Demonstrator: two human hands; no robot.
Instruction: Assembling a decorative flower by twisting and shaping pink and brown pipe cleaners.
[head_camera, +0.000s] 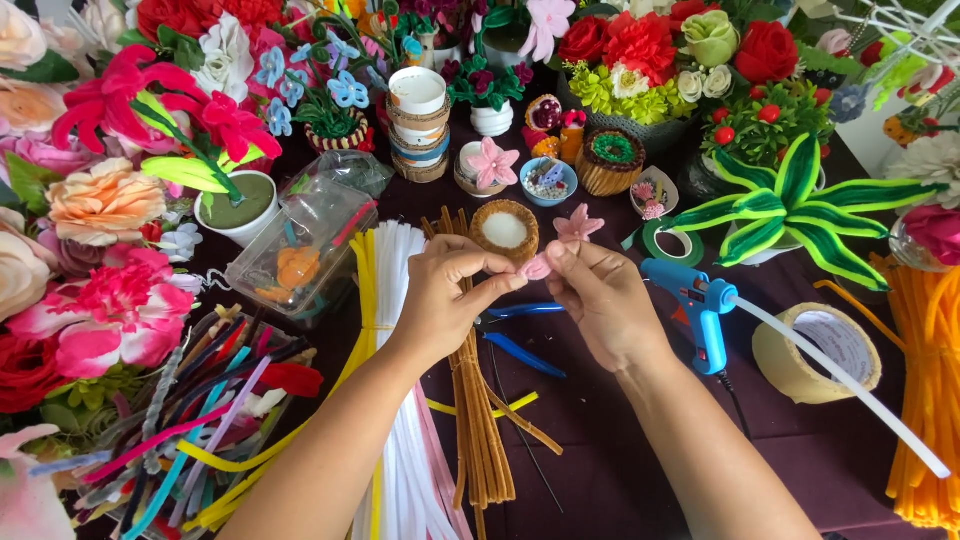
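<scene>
Hands meeting at the centre of the view over a dark maroon desk (600, 450), fingertips pinched together on a small pink pipe-cleaner flower (540, 266). Left hand (450, 295) curled nearly closed, thumb and forefinger gripping the pink piece from 9 o'clock. Right hand (598, 300) likewise closed on it from 3 o'clock, with a second pink flower (578, 226) just above at 12 o'clock. Directly behind the fingers, a small round woven pot with white filling (505, 231). At 3 o'clock, just beside the right wrist, a blue glue gun (695, 300) with a long white glue stick (850, 385) trailing toward 4 o'clock, and a roll of tan tape (815, 352) beyond. Under the hands, blue-handled pliers (520, 335). Toward 6 o'clock, bundles of brown (480, 420) and white pipe cleaners (400, 450). At 9 o'clock, a clear plastic box (300, 250); around the far edge, many finished artificial flowers (640, 50).
</scene>
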